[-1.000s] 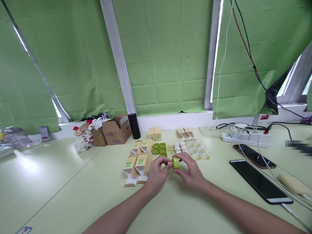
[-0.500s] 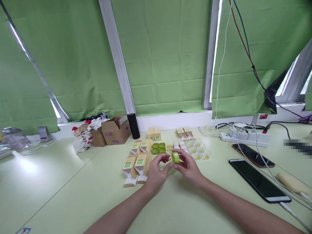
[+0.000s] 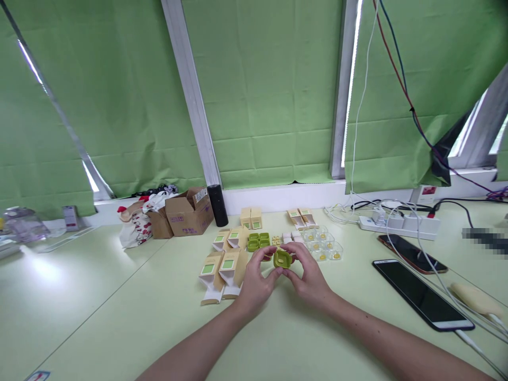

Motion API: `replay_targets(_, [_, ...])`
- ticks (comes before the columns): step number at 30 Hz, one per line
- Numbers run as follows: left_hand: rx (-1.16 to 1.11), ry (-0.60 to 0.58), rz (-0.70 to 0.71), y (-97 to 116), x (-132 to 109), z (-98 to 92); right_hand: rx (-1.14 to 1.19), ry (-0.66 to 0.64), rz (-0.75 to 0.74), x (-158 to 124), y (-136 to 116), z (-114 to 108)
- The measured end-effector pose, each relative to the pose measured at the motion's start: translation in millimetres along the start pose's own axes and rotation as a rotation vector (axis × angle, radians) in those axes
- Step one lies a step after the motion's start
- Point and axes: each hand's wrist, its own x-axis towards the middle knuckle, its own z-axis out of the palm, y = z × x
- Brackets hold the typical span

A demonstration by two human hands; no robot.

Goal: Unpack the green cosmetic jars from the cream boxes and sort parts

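Between my two hands is a small green square container (image 3: pixel 282 259), its hollow side turned toward me. Thumb and fingers of my left hand (image 3: pixel 254 284) close on its left side. My right hand (image 3: pixel 311 276) grips the right side the same way. A small yellow piece seen at the left fingertips earlier cannot be made out now. Just beyond the hands lie similar green square containers (image 3: pixel 259 242), small yellow pieces (image 3: pixel 276 240), white blocks (image 3: pixel 287 236) and clear cups with yellow centres (image 3: pixel 323 245).
Folded card boxes (image 3: pixel 228 263) with green windows stand to the left, more at the back (image 3: pixel 251 217). Farther back are a brown carton (image 3: pixel 189 212) and a black cylinder (image 3: pixel 217 205). Phones (image 3: pixel 423 293), cables and a power strip (image 3: pixel 400 225) occupy the right.
The green container has been turned so its hollow side faces me and has shifted slightly left. My left fingers have moved from the yellow piece onto its side.
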Motion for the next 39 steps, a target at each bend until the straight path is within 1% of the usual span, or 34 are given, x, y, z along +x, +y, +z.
replay_targets(3, [0.013, 0.006, -0.004, -0.4, -0.4, 0.4, -0.046, -0.009, -0.048, -0.4, 3.1, -0.6])
replay_targets(12, [0.057, 0.038, -0.043, 4.5, 1.3, 1.1, -0.193, 0.030, -0.210, -1.4, 5.4, -4.0])
replay_targets(20, [0.118, 0.066, 0.075, 4.0, 1.1, 1.1, -0.203, 0.001, -0.253, -1.9, 2.5, -6.3])
replay_targets(25, [0.159, 0.046, 0.121, 4.5, -0.9, 1.6, -0.222, -0.001, -0.266, -2.1, 1.6, -5.4])
replay_targets(31, [0.208, 0.008, 0.227, 6.5, -3.9, 1.1, -0.264, 0.018, -0.311, -3.0, 6.1, -4.8])
replay_targets(39, [0.265, -0.023, 0.303, 3.4, -5.0, -0.3, -0.296, 0.039, -0.320, -1.4, 7.1, -4.0])
